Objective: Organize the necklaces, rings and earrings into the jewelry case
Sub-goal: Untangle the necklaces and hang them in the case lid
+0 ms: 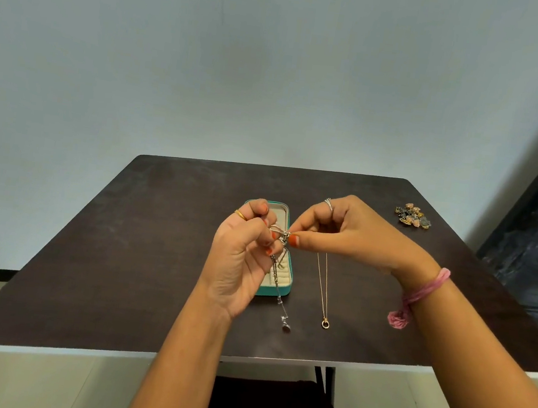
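Above the open teal jewelry case with its cream lining (285,292), both hands are meeting over a thin silver chain necklace with a clear pendant (283,321). The left hand (240,261) is curling its fingers round the gathered upper part of the chain, while the right hand (335,232) is pinching the top end between thumb and forefinger, probably working the clasp so the chain can go in closed. The rest of the chain is hanging from the hands down across the case, its pendant lying just nearer the person than the case on the dark brown square table (119,253). A fine gold chain necklace with a ring pendant (325,322) is lying stretched out just right of the case, likely waiting its turn. A small heap of mixed coloured earrings (413,216) is sitting well right of the case and farther back.
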A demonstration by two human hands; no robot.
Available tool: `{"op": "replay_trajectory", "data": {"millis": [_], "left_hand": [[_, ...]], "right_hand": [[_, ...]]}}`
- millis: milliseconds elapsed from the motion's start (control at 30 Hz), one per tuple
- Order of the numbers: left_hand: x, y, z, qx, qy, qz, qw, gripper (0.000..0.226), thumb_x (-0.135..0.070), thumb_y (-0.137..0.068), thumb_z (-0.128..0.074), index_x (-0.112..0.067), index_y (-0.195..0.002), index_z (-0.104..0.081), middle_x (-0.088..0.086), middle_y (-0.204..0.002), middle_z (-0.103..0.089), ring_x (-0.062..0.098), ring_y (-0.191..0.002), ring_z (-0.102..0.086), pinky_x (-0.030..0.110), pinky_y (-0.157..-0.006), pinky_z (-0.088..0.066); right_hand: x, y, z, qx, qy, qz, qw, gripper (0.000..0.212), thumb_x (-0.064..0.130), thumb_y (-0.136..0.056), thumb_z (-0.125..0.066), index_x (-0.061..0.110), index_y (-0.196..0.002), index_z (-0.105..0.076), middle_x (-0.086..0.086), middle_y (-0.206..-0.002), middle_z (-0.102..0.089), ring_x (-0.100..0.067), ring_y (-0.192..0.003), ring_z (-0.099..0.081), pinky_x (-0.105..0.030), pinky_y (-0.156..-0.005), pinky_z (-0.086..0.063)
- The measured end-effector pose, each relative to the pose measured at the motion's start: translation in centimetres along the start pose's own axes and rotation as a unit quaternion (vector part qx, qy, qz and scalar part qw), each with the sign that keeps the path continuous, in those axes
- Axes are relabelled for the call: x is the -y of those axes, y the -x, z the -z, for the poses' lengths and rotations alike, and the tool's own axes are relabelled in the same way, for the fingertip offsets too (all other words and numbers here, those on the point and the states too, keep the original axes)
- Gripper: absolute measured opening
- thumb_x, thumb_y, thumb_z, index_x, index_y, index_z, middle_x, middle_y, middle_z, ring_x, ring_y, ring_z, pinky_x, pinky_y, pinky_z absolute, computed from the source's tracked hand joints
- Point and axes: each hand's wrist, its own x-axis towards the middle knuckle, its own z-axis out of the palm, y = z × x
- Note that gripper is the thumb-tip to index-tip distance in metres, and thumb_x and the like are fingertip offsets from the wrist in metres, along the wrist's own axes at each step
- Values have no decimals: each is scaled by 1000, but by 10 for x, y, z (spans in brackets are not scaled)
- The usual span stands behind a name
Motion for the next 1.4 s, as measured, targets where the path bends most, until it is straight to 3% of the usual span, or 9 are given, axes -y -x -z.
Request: {"op": "replay_trajectory", "data": {"millis": [200, 333, 467, 767, 867, 967, 1100, 1300, 1400], "left_hand": [[-1, 4, 2, 0, -61, -10, 998, 21, 6, -74, -52, -11, -85, -56, -1, -64, -49, 7, -54, -41, 19, -47, -37], [-1, 5, 2, -11, -180, 6, 984, 11, -5, -92, -50, -5, -97, -59, 0, -65, -48, 5, -52, -42, 17, -45, -38], [-3, 4, 5, -15, -233, 29, 972, 16, -18, -91, -59, -4, -96, -62, 3, -67, -51, 6, -53, -48, 17, -47, -44], [-7, 1, 8, -49, -358, -9, 932, 15, -17, -91, -59, -4, -85, -65, 1, -55, -55, 5, -47, -48, 17, -45, -43], [-4, 0, 5, -84, -287, 1, 954, 17, -13, -92, -54, -10, -76, -58, -5, -48, -47, 5, -42, -39, 16, -38, -34], [-3, -2, 7, -118, -119, 71, 983, 20, -14, -90, -52, -14, -70, -49, -5, -56, -41, 3, -44, -32, 12, -33, -21], [-4, -3, 17, -40, 97, 196, 975, 14, -22, -82, -52, -16, -70, -50, -6, -61, -40, 4, -38, -31, 10, -28, -22], [-1, 0, 14, -30, 114, 164, 979, 19, -29, -90, -52, -16, -78, -56, -3, -73, -56, 4, -39, -35, 10, -30, -24], [0, 5, 10, -6, 117, 118, 986, 14, -31, -85, -55, -17, -86, -54, 1, -99, -69, 3, -41, -36, 8, -32, -22]], "right_hand": [[-3, -3, -4, -31, 24, 30, 999, 3, 15, -86, -69, 17, -84, -69, 9, -56, -52, -6, -58, -47, -21, -60, -41], [-4, -5, -4, -56, 43, 42, 997, 7, 13, -85, -69, 20, -83, -68, 10, -57, -53, -3, -56, -47, -16, -58, -40], [-4, -3, -4, -77, 81, 56, 992, 7, 16, -84, -70, 23, -84, -68, 7, -60, -55, -3, -58, -49, -14, -57, -39], [-6, 0, -3, -96, 213, 92, 968, 9, 26, -84, -71, 19, -89, -71, 9, -69, -64, -12, -66, -60, -11, -55, -42], [-6, 1, -2, -80, 233, 114, 963, 10, 33, -86, -68, 25, -91, -71, 9, -80, -66, -12, -73, -61, -17, -60, -47], [-11, 3, -3, -30, 214, 134, 967, 10, 32, -86, -68, 25, -92, -72, 7, -94, -58, -13, -81, -58, -26, -69, -50], [-18, 6, -7, 33, 190, 130, 972, 7, 23, -87, -68, 21, -92, -71, 7, -101, -54, -13, -88, -57, -31, -74, -51], [-17, 8, -8, 54, 152, 120, 980, 8, 26, -88, -66, 17, -86, -65, 2, -96, -55, -16, -83, -54, -32, -72, -50], [-18, 8, -10, 50, 138, 115, 982, 9, 28, -87, -66, 21, -83, -63, 4, -90, -56, -15, -80, -55, -35, -71, -51]]}}
